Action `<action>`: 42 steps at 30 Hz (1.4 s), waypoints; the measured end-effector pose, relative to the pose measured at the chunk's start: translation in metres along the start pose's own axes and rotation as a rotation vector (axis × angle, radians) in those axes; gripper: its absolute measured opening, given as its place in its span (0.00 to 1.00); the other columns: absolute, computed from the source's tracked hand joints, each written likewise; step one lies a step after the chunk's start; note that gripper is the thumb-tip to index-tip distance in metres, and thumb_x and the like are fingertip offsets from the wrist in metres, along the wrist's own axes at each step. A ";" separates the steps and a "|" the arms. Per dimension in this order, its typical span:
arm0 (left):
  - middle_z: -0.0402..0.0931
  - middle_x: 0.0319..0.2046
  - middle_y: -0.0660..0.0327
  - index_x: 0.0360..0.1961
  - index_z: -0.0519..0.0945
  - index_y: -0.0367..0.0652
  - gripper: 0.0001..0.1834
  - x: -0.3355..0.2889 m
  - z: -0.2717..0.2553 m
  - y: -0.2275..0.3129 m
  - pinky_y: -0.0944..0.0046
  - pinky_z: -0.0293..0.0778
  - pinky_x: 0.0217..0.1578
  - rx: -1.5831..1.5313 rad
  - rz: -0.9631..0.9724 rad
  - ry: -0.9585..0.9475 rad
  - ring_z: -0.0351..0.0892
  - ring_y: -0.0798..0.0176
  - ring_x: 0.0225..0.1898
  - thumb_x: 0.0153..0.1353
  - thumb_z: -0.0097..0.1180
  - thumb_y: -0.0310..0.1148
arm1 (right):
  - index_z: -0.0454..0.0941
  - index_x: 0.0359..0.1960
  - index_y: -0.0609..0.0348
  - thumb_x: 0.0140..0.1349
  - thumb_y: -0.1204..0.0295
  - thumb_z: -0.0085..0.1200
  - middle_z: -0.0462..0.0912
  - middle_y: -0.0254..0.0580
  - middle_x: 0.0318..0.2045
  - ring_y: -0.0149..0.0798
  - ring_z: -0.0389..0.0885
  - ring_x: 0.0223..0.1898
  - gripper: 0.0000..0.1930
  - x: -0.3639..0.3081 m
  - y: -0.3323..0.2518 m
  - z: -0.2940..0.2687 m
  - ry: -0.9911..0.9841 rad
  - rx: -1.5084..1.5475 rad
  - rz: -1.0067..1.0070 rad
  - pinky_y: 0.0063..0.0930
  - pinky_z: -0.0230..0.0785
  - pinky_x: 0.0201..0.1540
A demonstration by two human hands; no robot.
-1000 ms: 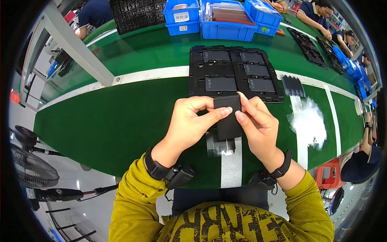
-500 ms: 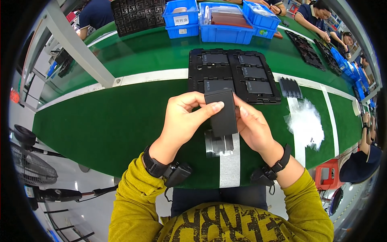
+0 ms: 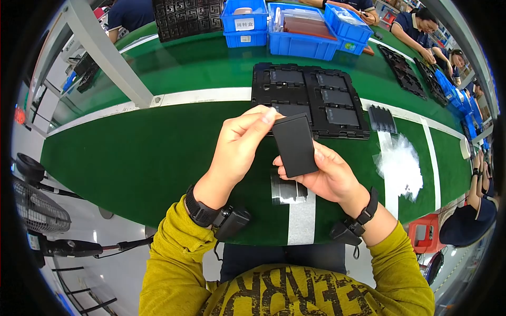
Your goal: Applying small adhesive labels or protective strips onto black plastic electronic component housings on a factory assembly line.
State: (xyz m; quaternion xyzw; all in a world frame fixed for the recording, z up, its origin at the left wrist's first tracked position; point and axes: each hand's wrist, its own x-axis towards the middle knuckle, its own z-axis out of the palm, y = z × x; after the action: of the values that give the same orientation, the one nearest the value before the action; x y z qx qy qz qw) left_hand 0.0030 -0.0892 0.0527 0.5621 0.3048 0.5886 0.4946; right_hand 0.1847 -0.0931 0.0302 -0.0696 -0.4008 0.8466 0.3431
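A flat black rectangular pack, like a battery, is tilted above the green mat. My right hand grips it from the right and below, with the thumb on its right edge and fingers behind it. At the pack's upper left corner, my left hand has thumb and forefinger pinched together; whatever lies between them is too small to make out. Beneath the pack, a clear film piece with dark strips lies on the mat. Beyond my hands sits a black tray with similar flat black pieces in its pockets.
Right of the tray lie a dark ribbed piece and a heap of clear film pieces. Blue bins stand at the back, beside a patterned black tray. A grey post rises on the left. Other people work beyond.
My left thumb has come off the pack's face to its upper left corner. The pack has turned slightly, and my right hand now holds it lower, with fingertips showing at its left edge.
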 end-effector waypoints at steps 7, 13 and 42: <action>0.73 0.28 0.62 0.29 0.79 0.31 0.08 -0.002 0.002 0.002 0.72 0.66 0.37 0.095 0.030 0.008 0.70 0.72 0.33 0.57 0.47 0.24 | 0.55 0.56 0.68 0.63 0.63 0.39 0.68 0.56 0.48 0.43 0.70 0.48 0.25 -0.001 0.004 -0.007 -0.038 0.090 0.012 0.37 0.61 0.54; 0.74 0.33 0.61 0.41 0.75 0.34 0.16 -0.002 0.007 0.007 0.70 0.63 0.41 0.086 0.093 -0.016 0.68 0.71 0.36 0.62 0.39 0.33 | 0.53 0.56 0.67 0.62 0.61 0.41 0.67 0.56 0.48 0.43 0.70 0.48 0.27 -0.002 0.002 -0.006 -0.066 0.132 -0.004 0.35 0.61 0.53; 0.41 0.60 0.40 0.54 0.67 0.59 0.32 -0.040 0.006 -0.005 0.46 0.45 0.57 1.105 -0.221 -0.658 0.42 0.38 0.61 0.44 0.61 0.40 | 0.77 0.39 0.56 0.39 0.77 0.60 0.70 0.46 0.45 0.45 0.69 0.42 0.20 -0.073 -0.030 -0.019 0.056 -1.737 -0.038 0.33 0.66 0.43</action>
State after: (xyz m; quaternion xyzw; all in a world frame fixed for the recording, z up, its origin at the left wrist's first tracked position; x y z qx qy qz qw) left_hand 0.0052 -0.1257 0.0344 0.8498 0.4512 0.0882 0.2579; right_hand 0.2630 -0.1139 0.0279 -0.3210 -0.8977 0.2330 0.1921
